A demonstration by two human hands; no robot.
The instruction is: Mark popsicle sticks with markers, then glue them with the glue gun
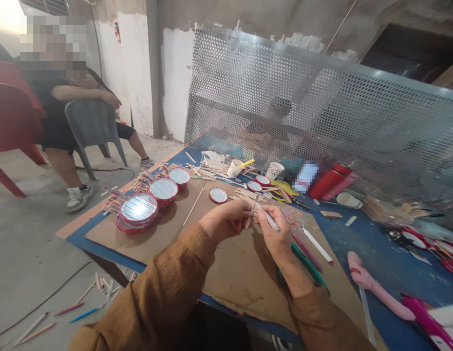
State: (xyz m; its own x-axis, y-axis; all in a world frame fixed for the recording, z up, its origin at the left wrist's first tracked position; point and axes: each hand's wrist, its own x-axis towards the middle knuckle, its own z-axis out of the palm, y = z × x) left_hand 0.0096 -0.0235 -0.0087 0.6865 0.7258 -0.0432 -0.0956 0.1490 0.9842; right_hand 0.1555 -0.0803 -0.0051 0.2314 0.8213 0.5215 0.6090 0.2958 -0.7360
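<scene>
Near the middle of the cardboard sheet (244, 287), my left hand (232, 219) pinches a thin wooden stick (249, 217) that stands roughly upright. My right hand (279, 234) is closed around a whitish pen-like tool (268, 217), its tip close to the stick. Both hands are almost touching. A small round red-rimmed piece (218, 195) lies just beyond my left hand. At the left are round red-rimmed pieces with sticks attached, among them a large one (139, 208), a middle one (163, 189) and a smaller one (179, 176).
Paper cups (235, 168), loose wooden sticks and a red bottle (330, 180) stand or lie at the back. A green-handled object (310, 268) and a white pen (318, 247) are by my right forearm. A person sits at the far left beyond a grey chair (93, 122).
</scene>
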